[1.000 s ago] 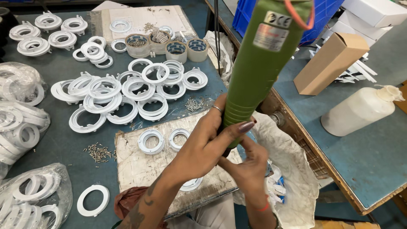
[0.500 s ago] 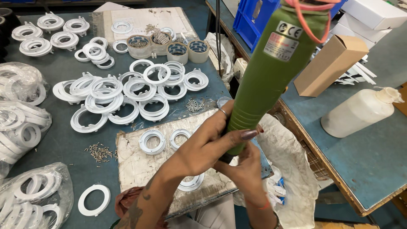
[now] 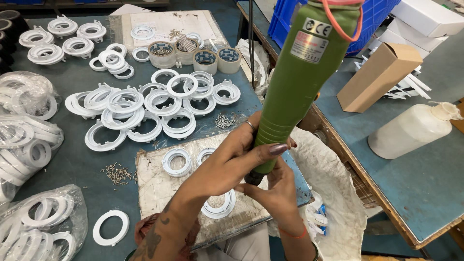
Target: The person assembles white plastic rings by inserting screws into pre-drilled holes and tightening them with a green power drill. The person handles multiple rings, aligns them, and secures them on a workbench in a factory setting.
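My left hand [image 3: 232, 162] grips the lower body of a green electric screwdriver [image 3: 299, 77], which stands tilted with its top to the upper right. Beneath it, my right hand [image 3: 275, 195] pinches around the tool's tip; what it holds there is hidden. Both hands hover over a worn board [image 3: 154, 188]. A white plastic ring [image 3: 220, 205] lies on the board just under the hands, and two more white rings [image 3: 177, 161] sit on the board to the left.
Several white rings [image 3: 145, 106] are spread over the blue-grey table, with bags of rings [image 3: 29, 130] at left. Small screws [image 3: 116, 173] lie loose near the board. Tape rolls [image 3: 205, 60], a cardboard box [image 3: 377, 77] and a white bottle [image 3: 411, 130] stand around.
The screwdriver's top has swung further to the right and slightly up. Both hands stay at its lower end over the board.
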